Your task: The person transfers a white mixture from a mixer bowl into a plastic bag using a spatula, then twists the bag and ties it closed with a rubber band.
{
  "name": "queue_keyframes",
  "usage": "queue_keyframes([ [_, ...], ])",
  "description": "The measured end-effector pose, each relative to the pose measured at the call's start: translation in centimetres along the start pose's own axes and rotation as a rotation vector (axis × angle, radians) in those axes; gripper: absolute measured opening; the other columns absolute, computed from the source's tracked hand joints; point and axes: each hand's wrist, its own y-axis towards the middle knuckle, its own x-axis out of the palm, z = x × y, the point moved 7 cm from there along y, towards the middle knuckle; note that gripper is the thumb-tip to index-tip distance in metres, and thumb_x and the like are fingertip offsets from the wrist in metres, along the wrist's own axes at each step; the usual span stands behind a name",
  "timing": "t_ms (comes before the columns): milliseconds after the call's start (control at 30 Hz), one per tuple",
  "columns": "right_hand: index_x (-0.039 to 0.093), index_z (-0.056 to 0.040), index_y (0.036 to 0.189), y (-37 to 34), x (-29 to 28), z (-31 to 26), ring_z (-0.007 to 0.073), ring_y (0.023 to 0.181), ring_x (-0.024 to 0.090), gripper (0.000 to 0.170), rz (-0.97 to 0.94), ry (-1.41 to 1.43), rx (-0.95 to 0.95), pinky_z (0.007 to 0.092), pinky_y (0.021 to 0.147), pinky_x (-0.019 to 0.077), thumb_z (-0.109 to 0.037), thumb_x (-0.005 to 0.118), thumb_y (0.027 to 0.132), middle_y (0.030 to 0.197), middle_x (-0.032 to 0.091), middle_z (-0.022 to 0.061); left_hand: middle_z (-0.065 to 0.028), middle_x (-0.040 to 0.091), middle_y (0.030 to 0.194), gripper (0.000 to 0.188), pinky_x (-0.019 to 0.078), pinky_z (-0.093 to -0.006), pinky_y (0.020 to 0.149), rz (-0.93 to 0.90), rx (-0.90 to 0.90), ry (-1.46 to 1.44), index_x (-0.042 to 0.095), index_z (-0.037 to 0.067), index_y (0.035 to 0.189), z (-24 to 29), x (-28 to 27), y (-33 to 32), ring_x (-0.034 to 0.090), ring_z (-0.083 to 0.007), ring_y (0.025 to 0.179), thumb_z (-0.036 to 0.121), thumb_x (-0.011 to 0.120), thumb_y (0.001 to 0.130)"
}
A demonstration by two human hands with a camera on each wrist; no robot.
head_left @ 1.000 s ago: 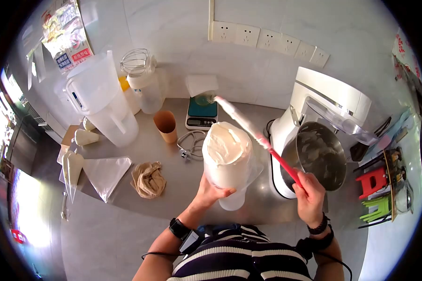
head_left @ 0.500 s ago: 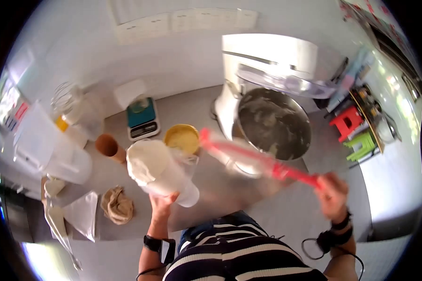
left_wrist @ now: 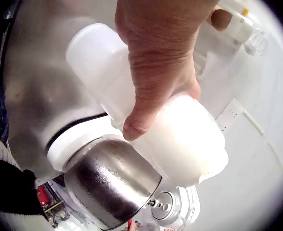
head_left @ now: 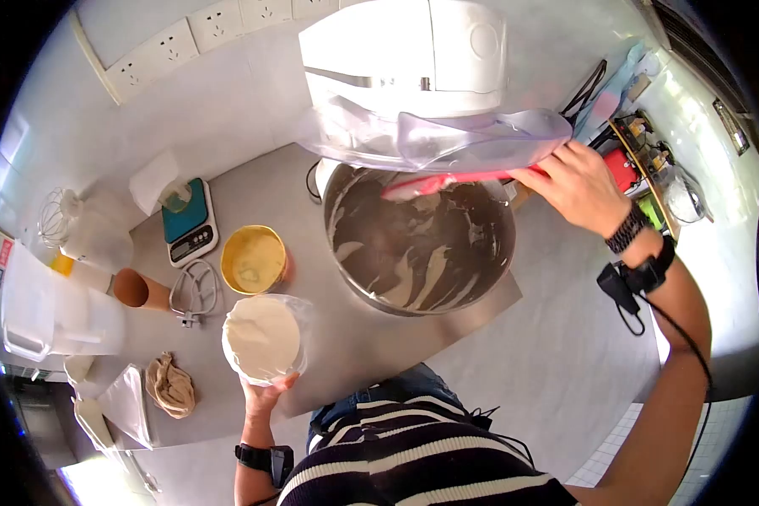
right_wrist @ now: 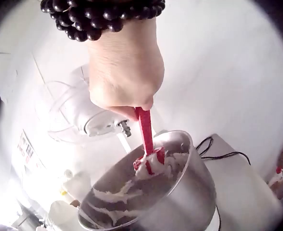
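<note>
My left hand [head_left: 266, 392] grips a tall translucent container [left_wrist: 96, 62] lined with a clear plastic bag, whose edge folds over the rim. White cream [head_left: 263, 337] fills it to the top. In the left wrist view the thumb wraps its side. My right hand [head_left: 582, 190] holds a red spatula [right_wrist: 145, 130] by its handle, with the blade inside the steel mixer bowl [right_wrist: 194, 192]. Cream coats the blade and streaks the bowl's inner wall. Above the bowl, a clear plastic guard [head_left: 481, 139] hangs from the white stand mixer [head_left: 371, 51] and partly overlaps the spatula in the head view.
Left of the mixer stand a yellow bowl [head_left: 286, 263], a kitchen scale [head_left: 192, 221], a brown paper cup [head_left: 141, 289] and a flat beater [head_left: 196, 291]. A crumpled cloth [head_left: 170, 386] and plastic bags [head_left: 126, 405] lie near the left end, beside a large pitcher [head_left: 59, 316].
The cream-coated spatula has gone from above the counter into the mixer bowl. The head view has swung right, bringing the yellow bowl into sight. My left hand still holds the container.
</note>
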Motion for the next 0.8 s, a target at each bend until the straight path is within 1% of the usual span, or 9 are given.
queue_keyframes([
  [33,0.064,-0.0153,0.104,0.5,0.6,0.2,0.0187,0.072,0.053,0.030,0.082,0.020,-0.037,0.0313,0.065,0.0434,-0.013,0.053,0.076,0.077,0.055,0.0036,-0.0063,0.055,0.111,0.091,0.0480,-0.0335,0.084,0.013,0.005,0.015,0.044,0.002,0.123,-0.1,0.2,-0.1,0.054,-0.0172,0.098,0.038,0.089,0.053],
  [200,0.065,-0.0100,0.081,1.3,3.7,-0.4,0.0201,0.064,0.061,0.012,-0.235,-0.069,-0.049,0.0310,0.064,0.0473,-0.014,0.055,0.075,0.072,0.063,0.0060,-0.0065,0.058,0.105,0.083,0.0501,-0.0322,0.080,0.026,0.056,0.021,0.047,0.002,0.119,-0.7,1.0,0.3,0.057,-0.0173,0.092,0.037,0.088,0.056],
  [267,0.064,-0.0074,0.074,0.9,3.8,-1.6,0.0198,0.063,0.064,0.012,-0.409,-0.077,-0.040,0.0318,0.064,0.0490,-0.014,0.055,0.075,0.071,0.064,0.0084,-0.0063,0.059,0.102,0.079,0.0505,-0.0316,0.077,0.007,-0.032,0.008,0.049,0.001,0.116,-1.3,1.2,0.2,0.058,-0.0175,0.089,0.037,0.088,0.057],
  [467,0.064,-0.0057,0.086,-0.4,2.3,-5.2,0.0258,0.062,0.063,0.014,-0.788,0.439,-0.043,0.0354,0.067,0.0489,-0.013,0.055,0.078,0.068,0.062,0.0097,-0.0062,0.062,0.090,0.066,0.0513,-0.0309,0.068,-0.088,-0.152,-0.069,0.055,0.002,0.109,-2.2,1.0,0.8,0.060,-0.0183,0.080,0.034,0.087,0.061],
  [567,0.062,-0.0042,0.089,1.7,-0.6,-4.5,0.0283,0.062,0.062,0.014,-0.471,0.635,0.062,0.0377,0.066,0.0484,-0.009,0.054,0.080,0.066,0.060,0.0094,-0.0069,0.063,0.089,0.061,0.0512,-0.0329,0.066,-0.157,-0.033,0.074,0.057,0.004,0.108,-3.5,0.1,1.1,0.060,-0.0186,0.079,0.032,0.086,0.062],
  [600,0.061,-0.0032,0.091,0.9,0.3,-3.3,0.0283,0.071,0.061,0.014,-0.484,0.819,0.175,0.0414,0.068,0.0472,-0.008,0.053,0.081,0.074,0.060,0.0119,-0.0072,0.063,0.090,0.060,0.0511,-0.0338,0.066,-0.178,0.014,0.157,0.057,0.004,0.108,-3.8,0.0,1.1,0.060,-0.0186,0.080,0.032,0.086,0.063],
  [700,0.057,-0.0077,0.116,-0.6,3.9,-1.3,0.0320,0.074,0.061,0.041,-0.792,0.677,0.366,0.0442,0.070,0.0459,-0.008,0.055,0.075,0.076,0.060,0.0158,-0.0076,0.063,0.089,0.051,0.0516,-0.0347,0.067,-0.162,0.079,0.239,0.060,0.006,0.104,-3.0,0.0,1.2,0.060,-0.0186,0.081,0.029,0.084,0.066],
  [733,0.058,-0.0087,0.114,-0.4,5.0,-1.5,0.0311,0.069,0.061,0.037,-0.750,0.439,0.222,0.0431,0.067,0.0452,-0.013,0.055,0.077,0.070,0.059,0.0139,-0.0075,0.063,0.090,0.052,0.0516,-0.0345,0.067,-0.158,0.085,0.247,0.060,0.006,0.104,-2.7,-0.1,1.3,0.060,-0.0186,0.081,0.029,0.084,0.065],
  [800,0.057,-0.0070,0.112,-0.5,5.9,-3.1,0.0303,0.069,0.062,0.037,-0.860,0.344,0.146,0.0415,0.065,0.0452,-0.017,0.055,0.077,0.068,0.059,0.0128,-0.0073,0.062,0.090,0.052,0.0515,-0.0342,0.067,-0.157,0.050,0.211,0.059,0.005,0.105,-2.6,0.1,1.4,0.060,-0.0184,0.081,0.029,0.084,0.065],
])
